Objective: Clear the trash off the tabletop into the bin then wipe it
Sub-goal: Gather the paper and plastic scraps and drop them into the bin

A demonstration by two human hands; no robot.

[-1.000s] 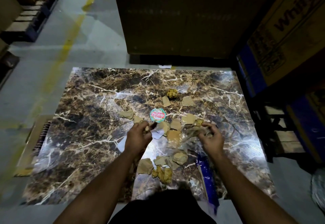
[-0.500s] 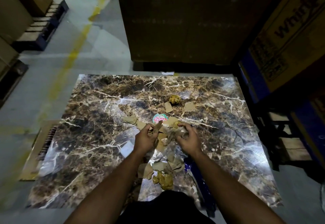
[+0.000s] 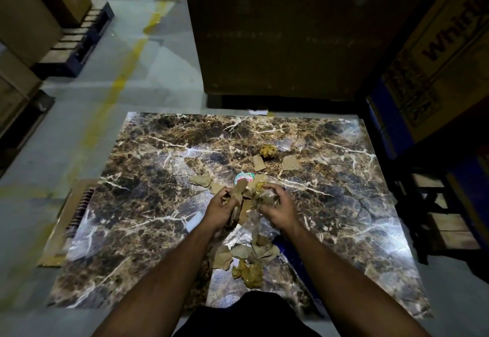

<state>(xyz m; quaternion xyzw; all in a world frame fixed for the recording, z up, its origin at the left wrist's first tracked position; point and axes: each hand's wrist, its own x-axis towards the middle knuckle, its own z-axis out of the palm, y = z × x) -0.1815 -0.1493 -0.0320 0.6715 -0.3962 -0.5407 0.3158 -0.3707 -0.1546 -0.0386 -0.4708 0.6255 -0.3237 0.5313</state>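
Both hands meet over the centre of the marble-patterned worktop (image 3: 148, 204): the left hand (image 3: 221, 211) is closed on brown paper scraps (image 3: 239, 193), and the right hand (image 3: 280, 211) is closed on crumpled clear plastic wrap (image 3: 267, 196). A round red-and-green sticker (image 3: 243, 178) lies just beyond the fingers (image 3: 272, 188). More torn cardboard pieces (image 3: 289, 163) and a yellow crumpled wad (image 3: 267, 150) lie farther back, and a second wad (image 3: 250, 273) lies near the front edge.

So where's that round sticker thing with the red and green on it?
In the head view, the round sticker lies near the middle of the marble tabletop, just beyond the two hands, partly hidden by the cardboard scraps the left hand is gathering.
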